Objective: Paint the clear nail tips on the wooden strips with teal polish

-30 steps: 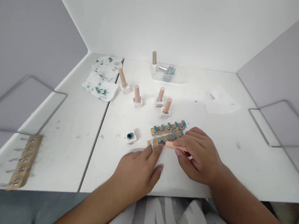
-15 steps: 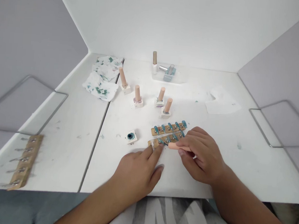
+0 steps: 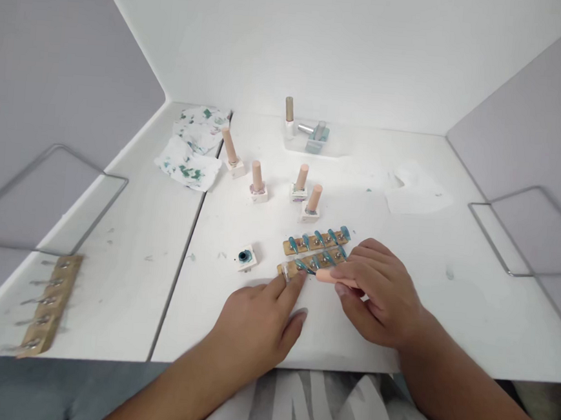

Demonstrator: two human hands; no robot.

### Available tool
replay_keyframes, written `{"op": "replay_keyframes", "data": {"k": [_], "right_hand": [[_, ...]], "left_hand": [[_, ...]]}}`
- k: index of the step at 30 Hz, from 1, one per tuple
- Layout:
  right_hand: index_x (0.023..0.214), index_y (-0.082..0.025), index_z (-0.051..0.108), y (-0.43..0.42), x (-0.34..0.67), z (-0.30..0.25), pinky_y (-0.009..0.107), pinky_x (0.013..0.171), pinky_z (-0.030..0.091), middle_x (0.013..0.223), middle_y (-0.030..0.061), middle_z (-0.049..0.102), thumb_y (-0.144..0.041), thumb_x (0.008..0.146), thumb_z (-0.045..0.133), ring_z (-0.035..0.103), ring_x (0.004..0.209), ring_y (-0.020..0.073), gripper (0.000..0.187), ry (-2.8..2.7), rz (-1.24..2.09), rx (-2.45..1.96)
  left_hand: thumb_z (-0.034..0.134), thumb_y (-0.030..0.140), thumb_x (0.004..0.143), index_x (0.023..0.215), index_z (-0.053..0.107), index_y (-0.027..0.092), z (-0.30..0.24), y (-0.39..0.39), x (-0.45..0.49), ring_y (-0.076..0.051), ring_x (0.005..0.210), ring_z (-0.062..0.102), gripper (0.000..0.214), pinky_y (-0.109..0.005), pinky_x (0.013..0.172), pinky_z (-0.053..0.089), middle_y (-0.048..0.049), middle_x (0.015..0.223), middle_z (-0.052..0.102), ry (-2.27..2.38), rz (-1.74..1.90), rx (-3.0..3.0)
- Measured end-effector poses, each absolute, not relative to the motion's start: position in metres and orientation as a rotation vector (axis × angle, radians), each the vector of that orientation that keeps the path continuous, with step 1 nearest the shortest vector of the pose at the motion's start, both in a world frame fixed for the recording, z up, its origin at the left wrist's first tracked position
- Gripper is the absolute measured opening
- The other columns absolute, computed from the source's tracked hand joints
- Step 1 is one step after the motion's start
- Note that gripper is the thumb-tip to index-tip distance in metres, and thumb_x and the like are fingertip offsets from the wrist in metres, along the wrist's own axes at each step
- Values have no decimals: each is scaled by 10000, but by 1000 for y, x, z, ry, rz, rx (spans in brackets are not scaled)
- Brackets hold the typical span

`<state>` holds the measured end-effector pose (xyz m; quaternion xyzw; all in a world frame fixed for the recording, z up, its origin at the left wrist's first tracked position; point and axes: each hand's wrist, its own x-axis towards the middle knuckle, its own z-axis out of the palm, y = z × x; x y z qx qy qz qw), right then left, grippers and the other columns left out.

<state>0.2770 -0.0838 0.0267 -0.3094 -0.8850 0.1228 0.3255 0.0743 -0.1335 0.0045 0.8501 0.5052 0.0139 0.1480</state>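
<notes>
My right hand (image 3: 378,292) pinches a nail polish brush by its peach cap handle (image 3: 336,278), the dark bristles pointing left at a teal false nail on the nearer wooden strip (image 3: 309,263). My left hand (image 3: 259,318) lies low on the table, its index and middle fingers stretched out to touch that strip's left end and near edge. A clear false nail (image 3: 285,272) sits at that end, beside teal ones. Behind it, a second wooden strip (image 3: 287,247) carries several teal false nails. An uncapped polish bottle (image 3: 247,259) with dark teal at its mouth stands to the left.
Several peach-capped polish bottles (image 3: 312,206) stand farther back. A clear tray (image 3: 333,153) holds more bottles by the wall. Stained tissues (image 3: 187,167) lie back left, a white tissue (image 3: 417,195) back right. Another wooden strip (image 3: 52,308) is at the left; wire stands (image 3: 500,253) flank both sides.
The brush and both hands hold almost the same place; the view has shifted very slightly. Nothing was picked up or put down.
</notes>
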Motion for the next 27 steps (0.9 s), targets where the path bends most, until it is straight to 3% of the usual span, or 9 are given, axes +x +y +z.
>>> {"op": "replay_keyframes", "data": {"k": [10,13,15,18,21,24,27], "right_hand": [[943,-173,547,-85,284,28,290,535,332,538,-39,481,-46,680,498,391,485,115,296,-2124,259,-696],[947,-169,548,-86,286,27,291,529,337,521,-46,449,-44,674,510,400,485,120,303,-2095,260,-670],[944,-162,548,-86,286,28,294,530,343,530,-40,454,-36,671,514,415,494,122,303,-2087,268,-663],[973,-160,546,-88,286,31,296,524,350,566,-24,479,-15,668,513,427,509,123,340,-2083,268,-643],[1059,-172,542,-90,288,32,300,526,358,608,-13,525,1,676,509,417,512,115,422,-2091,271,-609],[1172,-140,522,-92,291,31,307,524,356,612,3,546,17,670,515,439,532,129,525,-2106,291,-599],[1188,-137,520,-95,292,32,304,522,347,613,4,535,26,667,516,438,535,131,546,-2102,304,-577]], "left_hand": [[360,372,906,1379,302,200,4,-133,74,-251,820,649,507,-380,624,526,-82,1066,637,1427,53,2428],[363,370,907,1342,355,177,4,-135,72,-247,807,644,476,-383,633,516,-86,1041,643,1393,131,2466],[369,351,907,1245,459,167,3,-138,70,-224,750,633,395,-359,615,494,-70,935,657,1340,228,2512],[391,300,894,901,598,180,3,-143,68,-168,575,557,240,-308,528,410,-25,682,602,1244,397,2596],[426,249,858,595,512,193,11,-147,58,-135,469,442,282,-309,481,323,-2,543,500,1103,585,2687],[464,208,817,551,464,205,29,-150,36,-137,464,382,266,-328,491,292,5,501,436,1041,734,2704],[497,128,773,631,464,213,50,-154,8,-142,498,362,169,-322,501,266,14,527,406,1241,938,2613]]}}
